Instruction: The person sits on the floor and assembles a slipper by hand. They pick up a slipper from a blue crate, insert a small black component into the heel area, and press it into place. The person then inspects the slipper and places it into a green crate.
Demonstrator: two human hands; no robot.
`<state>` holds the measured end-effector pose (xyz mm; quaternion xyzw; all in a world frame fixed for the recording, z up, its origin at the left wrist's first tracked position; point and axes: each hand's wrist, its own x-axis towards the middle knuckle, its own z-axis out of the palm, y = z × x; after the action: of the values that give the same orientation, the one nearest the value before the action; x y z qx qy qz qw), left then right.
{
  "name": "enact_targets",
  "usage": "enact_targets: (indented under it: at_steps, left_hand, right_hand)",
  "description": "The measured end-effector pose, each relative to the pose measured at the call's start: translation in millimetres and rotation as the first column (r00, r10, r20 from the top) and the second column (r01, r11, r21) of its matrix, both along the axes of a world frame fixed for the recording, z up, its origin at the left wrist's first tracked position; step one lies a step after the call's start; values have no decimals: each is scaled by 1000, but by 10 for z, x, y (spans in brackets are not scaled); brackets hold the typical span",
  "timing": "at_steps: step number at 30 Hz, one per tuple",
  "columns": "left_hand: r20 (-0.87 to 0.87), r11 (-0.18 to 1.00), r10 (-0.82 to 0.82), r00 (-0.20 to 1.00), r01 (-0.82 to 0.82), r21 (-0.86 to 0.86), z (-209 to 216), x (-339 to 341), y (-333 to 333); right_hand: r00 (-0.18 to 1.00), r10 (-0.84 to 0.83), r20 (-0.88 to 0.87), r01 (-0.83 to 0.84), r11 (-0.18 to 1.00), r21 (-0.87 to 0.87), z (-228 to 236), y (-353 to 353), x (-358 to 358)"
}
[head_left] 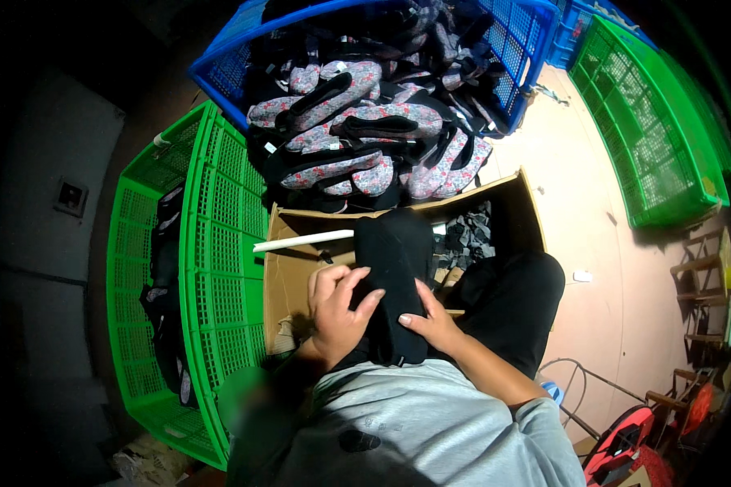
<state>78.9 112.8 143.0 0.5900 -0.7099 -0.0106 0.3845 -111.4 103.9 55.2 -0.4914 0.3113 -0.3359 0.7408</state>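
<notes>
A long, black, fabric slipper-shaped piece (pixel 398 260) lies lengthwise in front of my body, with a small pale tag at its near end. My left hand (pixel 335 315) is at its left edge, fingers curled and fingertips against the cloth. On the other side, my right hand (pixel 437 326) grips the right edge, its thumb on top and the other fingers mostly hidden. A white stick (pixel 304 240) reaches from the left up to the black piece; its right end is hidden behind it.
An open cardboard box (pixel 288 280) with dark scraps (pixel 469 235) stands beyond my lap. Behind it, a blue crate (pixel 227 77) overflows with floral slippers (pixel 386 122). Green crates stand at left (pixel 227 268) and far right (pixel 638 130). Wooden frames (pixel 702 272) and a red-black chair (pixel 621 438) are at right.
</notes>
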Motion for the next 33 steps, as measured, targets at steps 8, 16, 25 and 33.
enact_targets:
  at_steps: [8,16,25,33]
  left_hand:
    - [-68,999,31,997,-32,-12,-200,-158,-203]
    - [-102,996,-11,995,1,-91,-167,-157,-377]
    - [2,932,-343,939,341,-124,448,-310,-977]
    - [-15,899,-415,910,412,149,423,-419,-1424]
  right_hand:
    - [996,-15,-92,14,1000,-2,20,-4,27]
    - [994,-18,-104,13,999,-44,-2,-15,24]
    - [994,6,-110,-8,1000,-17,17,-4,66]
    - [999,-10,-37,10,1000,-7,14,-6,37]
